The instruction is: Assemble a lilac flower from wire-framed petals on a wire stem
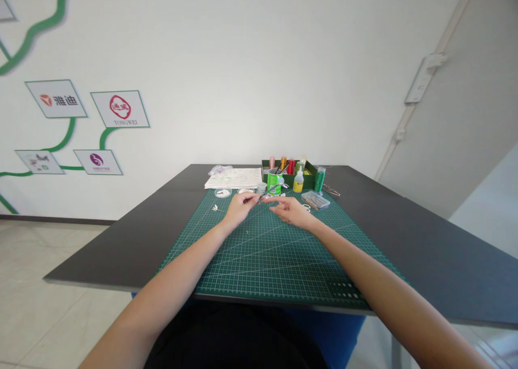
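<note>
Green cutting mat on black table. Above it, thin dark stick pinched in left hand; right hand near, finger out, cannot tell if holding. Farther back, green box with thread spools, white wall with signs.

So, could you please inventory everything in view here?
table: one, black, centre
mat: one, green, on table
papers: stack, white, mat's far left
bag: one, clear, on papers
dishes: two, whitish, before papers
cup: one, whitish, beside can
can: one, bright green, beyond hands
box: one, dark green, behind can
spools: several, multicoloured, in box
bottle: one, yellow-labelled, before box
tall spool: one, green, beside box
case: one, clear, mat's right
metal tool: one, silvery, beyond case
small piece: one, white, mat's left
thin item: one, dark, at fingertips
signs: four whole, white, wall's left
power strip: one, white, wall's right
left hand: one, bare, at thin item
right hand: one, bare, beside left hand
</note>
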`<state>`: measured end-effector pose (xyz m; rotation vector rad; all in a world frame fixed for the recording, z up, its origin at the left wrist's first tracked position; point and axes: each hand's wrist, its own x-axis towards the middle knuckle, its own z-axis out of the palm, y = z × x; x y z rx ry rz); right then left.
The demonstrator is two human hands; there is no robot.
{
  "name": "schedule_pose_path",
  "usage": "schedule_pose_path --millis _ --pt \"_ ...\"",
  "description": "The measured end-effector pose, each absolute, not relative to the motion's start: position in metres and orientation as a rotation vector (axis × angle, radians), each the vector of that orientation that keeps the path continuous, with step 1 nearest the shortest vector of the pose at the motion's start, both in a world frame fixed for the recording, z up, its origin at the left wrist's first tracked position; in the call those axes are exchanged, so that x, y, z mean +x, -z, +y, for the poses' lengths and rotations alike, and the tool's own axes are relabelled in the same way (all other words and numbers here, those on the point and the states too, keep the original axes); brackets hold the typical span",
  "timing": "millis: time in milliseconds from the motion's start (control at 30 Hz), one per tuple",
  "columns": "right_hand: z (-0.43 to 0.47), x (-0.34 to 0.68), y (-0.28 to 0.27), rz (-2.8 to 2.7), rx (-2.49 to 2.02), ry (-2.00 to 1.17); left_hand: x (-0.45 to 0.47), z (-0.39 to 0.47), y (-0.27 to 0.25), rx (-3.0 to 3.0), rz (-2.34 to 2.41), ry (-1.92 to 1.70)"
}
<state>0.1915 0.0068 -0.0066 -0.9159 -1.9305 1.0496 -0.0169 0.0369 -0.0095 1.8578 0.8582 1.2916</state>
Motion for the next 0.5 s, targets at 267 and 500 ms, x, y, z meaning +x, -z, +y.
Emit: schedule_pose_path --millis 267,500 --pt "0.0047 0.1911 0.0046 -1.932 -0.932 -1.037 -0.0170 0.0386 0.0104 1.859 0.871 -1.301" --pt "0.0046 0.1910 0.0040 -1.940 -0.951 -1.035 -0.0168 0.0410 0.0129 1.872 0.869 -1.307"
